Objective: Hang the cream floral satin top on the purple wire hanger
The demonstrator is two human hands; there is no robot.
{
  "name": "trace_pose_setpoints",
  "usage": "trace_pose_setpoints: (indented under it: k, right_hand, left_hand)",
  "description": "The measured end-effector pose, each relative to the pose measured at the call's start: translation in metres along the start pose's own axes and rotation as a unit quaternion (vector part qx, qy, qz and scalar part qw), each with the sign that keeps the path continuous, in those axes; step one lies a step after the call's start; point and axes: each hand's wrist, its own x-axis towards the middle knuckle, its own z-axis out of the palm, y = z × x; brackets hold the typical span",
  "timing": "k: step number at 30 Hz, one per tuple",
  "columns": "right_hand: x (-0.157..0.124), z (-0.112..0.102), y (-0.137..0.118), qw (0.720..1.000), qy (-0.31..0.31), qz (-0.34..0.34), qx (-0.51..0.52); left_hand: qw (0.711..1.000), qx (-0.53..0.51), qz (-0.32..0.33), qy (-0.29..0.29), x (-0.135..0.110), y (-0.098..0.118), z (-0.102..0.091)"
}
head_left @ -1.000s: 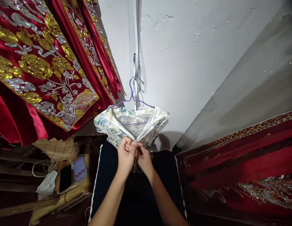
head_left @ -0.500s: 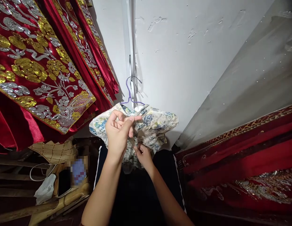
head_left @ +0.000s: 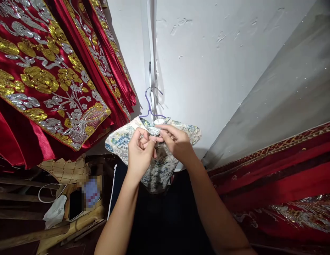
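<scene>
A short-sleeved floral shirt [head_left: 159,177], cream with blue and green print, hangs on a purple hanger [head_left: 149,106]. Just in front of its collar, my left hand [head_left: 140,148] is closed in a pinch, thumb against curled fingers. My right hand [head_left: 178,143] meets it there from the right, thumb and fingers pressed together close to the left fingertips. Whatever lies between the fingers of either hand is too small or hidden to make out. The shirt's hem hangs down over dark clothing on my lap.
Red garments [head_left: 48,81] with gold and silver embroidery hang at left. Below them, a phone [head_left: 76,203] and a white crumpled piece [head_left: 55,212] rest on a bamboo chair [head_left: 82,225]. A white wall [head_left: 207,71] stands behind; red embroidered cloth [head_left: 287,177] lies at right.
My right hand has risen from the lower front of the shirt to the collar, joining the left hand. The left hand keeps its pinch near the collar. The view has shifted slightly.
</scene>
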Motion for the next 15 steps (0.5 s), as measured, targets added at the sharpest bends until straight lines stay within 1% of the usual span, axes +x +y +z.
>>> trace_pose_setpoints:
  k: [3, 6, 8, 10, 13, 15]
  right_hand:
    - [0.015, -0.003, 0.003, 0.996, -0.059, -0.018, -0.065]
    - [0.018, -0.004, 0.008, 0.986, -0.111, -0.034, -0.122]
    - [0.019, -0.004, 0.009, 0.979, -0.113, -0.051, -0.161]
    - [0.021, -0.003, 0.009, 0.974, -0.102, -0.077, -0.186]
    - [0.023, -0.001, 0.011, 0.974, -0.088, -0.109, -0.177]
    - [0.023, 0.000, 0.014, 0.979, -0.079, -0.106, -0.155]
  left_hand:
    - [1.000, 0.002, 0.009, 0.024, 0.001, -0.002, -0.002]
    - [0.999, 0.006, 0.014, 0.044, 0.003, -0.013, -0.007]
    - [0.998, 0.001, 0.004, 0.058, 0.003, -0.026, -0.009]
    - [0.997, -0.015, -0.015, 0.074, 0.002, -0.039, -0.008]
    - [0.995, -0.027, -0.036, 0.087, -0.004, -0.053, -0.005]
    - [0.996, -0.015, -0.044, 0.077, -0.008, -0.055, -0.003]
